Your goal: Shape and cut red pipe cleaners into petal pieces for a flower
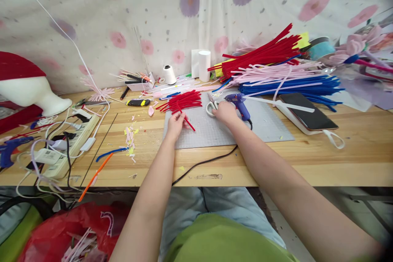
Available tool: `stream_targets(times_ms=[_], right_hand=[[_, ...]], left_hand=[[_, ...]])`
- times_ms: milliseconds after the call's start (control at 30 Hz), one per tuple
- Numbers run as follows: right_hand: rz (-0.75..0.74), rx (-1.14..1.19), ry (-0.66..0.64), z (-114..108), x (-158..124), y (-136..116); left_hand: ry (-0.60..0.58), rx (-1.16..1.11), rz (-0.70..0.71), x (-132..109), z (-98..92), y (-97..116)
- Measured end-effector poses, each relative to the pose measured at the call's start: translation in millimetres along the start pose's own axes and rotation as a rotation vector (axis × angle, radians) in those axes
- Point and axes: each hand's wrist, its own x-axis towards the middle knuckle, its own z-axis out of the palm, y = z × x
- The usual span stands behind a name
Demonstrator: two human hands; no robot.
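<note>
Head camera: a red chenille stem [190,125] is pinched in the left hand [176,126], fingertips together, its end jutting rightward over the grey cutting mat [208,137]; white-handled scissors [208,109] are touched by the right hand [225,112], whose closure on them cannot be told

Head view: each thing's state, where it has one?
Left hand: pinching red fuzzy stem.
Right hand: touching white-handled scissors.
Scissors: open or shut unclear.
Purple glue gun: lying on grey gridded mat.
Black-screened phone: face up, unlit.
White thread cone: upright.
Red plastic bag: open, holding scraps.
</note>
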Motion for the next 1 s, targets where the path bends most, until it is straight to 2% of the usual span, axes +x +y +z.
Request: stream_targets(times_ms=[133, 233, 300, 433, 533, 667, 800, 900, 1000], right_hand=[[0.008, 0.221, 0.053, 2.2, -0.4, -2.2], [-0.094, 0.384, 0.102, 9.3, -8.2, -11.8], [-0.234, 0.431, 0.124, 16.7, -16.0, -20.9], [-0.505, 0.42, 0.143, 30.4, -31.2, -37.5], [-0.647, 0.392, 0.139, 34.5, -38.5, -42.9], [-0.729, 0.313, 0.138, 32.8, -45.6, -43.8], [-0.779, 0.263, 0.143, 31.0, -51.4, -45.2], [-0.821, 0.266, 0.166, 31.9, -50.9, -45.3], [-0.799, 0.163, 0.124, 34.8, -45.9, -43.2]], left_hand=[[0.127, 0.307, 0.103, 2.5, 6.6, -10.9], [0.219, 0.296, 0.224, 2.3, 5.2, -11.4], [0.185, 0.207, 0.227, 0.2, 4.7, -9.1], [0.033, 0.001, 0.13, -3.8, 7.7, -4.9], [0.073, -0.047, 0.121, -4.0, 6.3, -0.4], [0.168, -0.013, 0.147, -3.3, -9.1, 13.4], [0.183, 0.041, 0.118, -0.4, -31.0, 25.1], [0.288, -0.019, 0.169, 2.9, -49.1, 28.1], [0.388, -0.124, 0.216, 3.5, -70.4, 32.1]])
